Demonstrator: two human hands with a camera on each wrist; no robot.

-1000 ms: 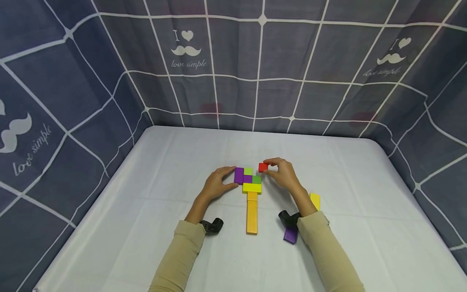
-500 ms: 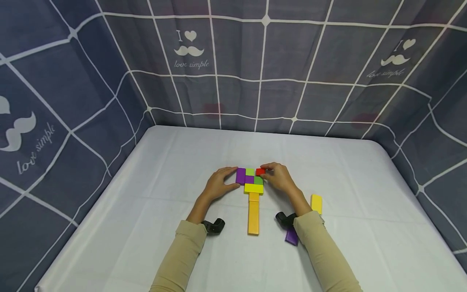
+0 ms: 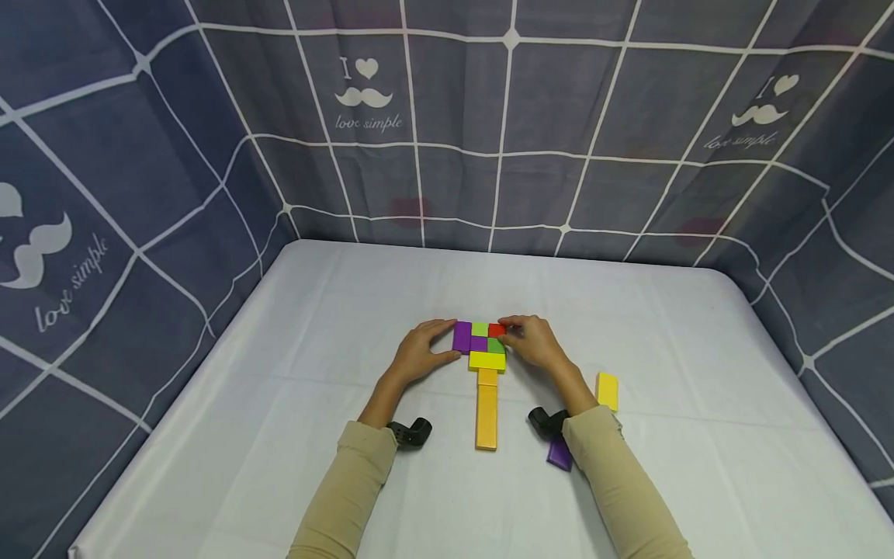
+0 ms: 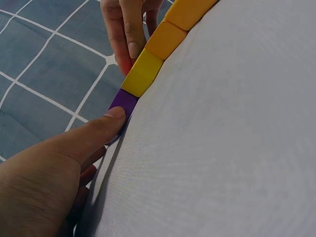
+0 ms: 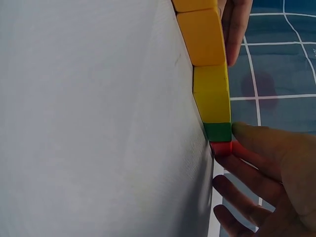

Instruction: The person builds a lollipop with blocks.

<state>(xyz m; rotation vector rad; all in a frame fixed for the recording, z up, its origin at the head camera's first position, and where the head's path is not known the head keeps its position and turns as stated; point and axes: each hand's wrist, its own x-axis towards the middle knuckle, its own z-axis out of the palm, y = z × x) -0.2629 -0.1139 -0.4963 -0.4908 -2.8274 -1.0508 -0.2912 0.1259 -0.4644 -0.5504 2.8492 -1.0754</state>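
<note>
My left hand (image 3: 421, 349) pinches the upright purple block (image 3: 462, 336) at the left of a flat block pattern, thumb at its near end. With thumb and fingertips, my right hand (image 3: 536, 340) holds a small red block (image 3: 496, 330) at the pattern's top right corner. Beside the red one lies a light green block (image 3: 479, 329); below them are a small purple block (image 3: 478, 342) and a green block (image 3: 495, 345). A yellow block (image 3: 486, 360) runs under these, followed by a short orange block (image 3: 486, 376) and a long orange block (image 3: 486, 415).
To the right, a loose yellow block (image 3: 607, 390) lies on the white-covered table (image 3: 335, 310). A loose purple block (image 3: 559, 455) is partly hidden by the right wrist's black camera (image 3: 546, 421). Dark checked curtain (image 3: 454, 186) encloses the back and sides.
My right hand has brought the red block left and towards me, from apart from the pattern to beside the light green block. The left hand has stayed on the purple block.
</note>
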